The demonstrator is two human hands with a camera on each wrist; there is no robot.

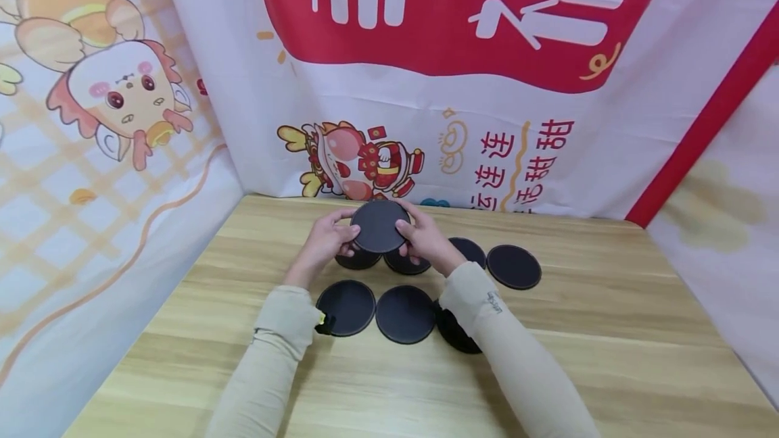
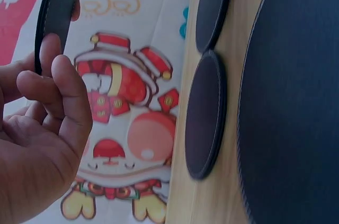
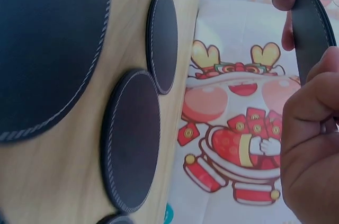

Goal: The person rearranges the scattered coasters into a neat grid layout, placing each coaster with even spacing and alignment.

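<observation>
Both hands hold one round black coaster (image 1: 381, 226) with a stitched edge, raised above the table. My left hand (image 1: 324, 243) pinches its left edge between thumb and fingers, and my right hand (image 1: 424, 234) pinches the right edge. The left wrist view shows the coaster (image 2: 59, 15) edge-on above the curled fingers of the left hand (image 2: 42, 123). In the right wrist view the coaster (image 3: 312, 33) stands between the fingers of both hands. Below the held coaster lie two more, a left one (image 1: 358, 259) and a right one (image 1: 408, 262), each partly hidden.
Nearer on the wooden table (image 1: 365, 391) lie a left coaster (image 1: 347, 308), a middle coaster (image 1: 405, 314) and a third coaster (image 1: 458, 330) half covered by the right sleeve. Further right are a coaster (image 1: 514, 266) and another (image 1: 470, 251). A printed cloth (image 1: 365, 100) hangs behind.
</observation>
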